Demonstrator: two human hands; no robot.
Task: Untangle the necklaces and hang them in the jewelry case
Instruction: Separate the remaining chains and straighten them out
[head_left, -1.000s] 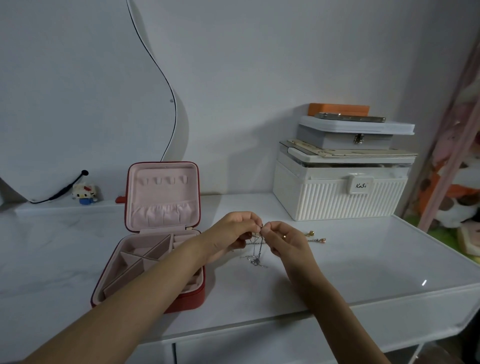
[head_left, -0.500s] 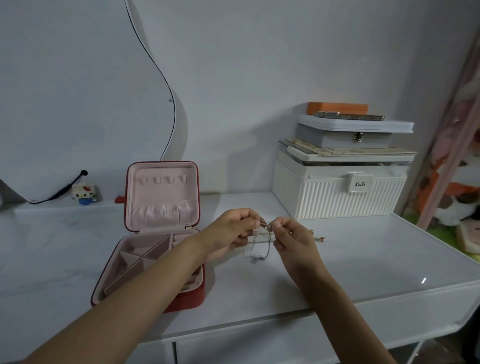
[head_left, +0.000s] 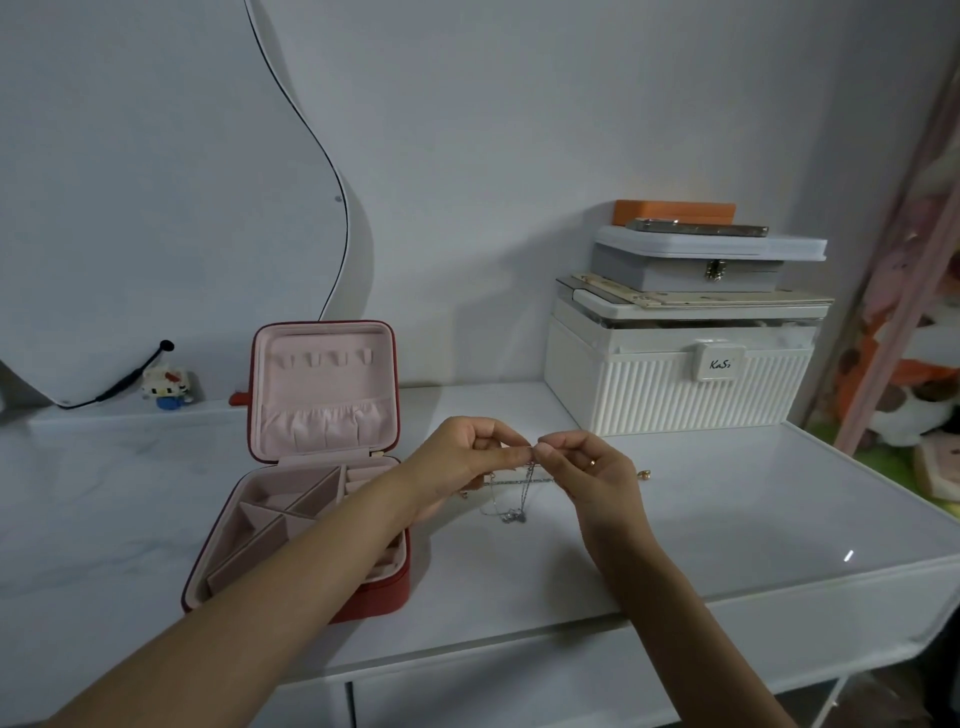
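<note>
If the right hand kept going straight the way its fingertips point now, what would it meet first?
The right hand points leftward, fingertips pinching the thin silver necklace chains. It would almost at once meet the left hand, whose fingertips pinch the same chains; they look nearly touching.

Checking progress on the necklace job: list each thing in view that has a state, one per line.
Red jewelry case: open, lid upright, hooks bare.
Necklaces: tangled, held above the table.
Left hand: pinching the chains.
Right hand: pinching the chains.
White ribbed box: closed.
Grey box: clasp fastened.
</note>
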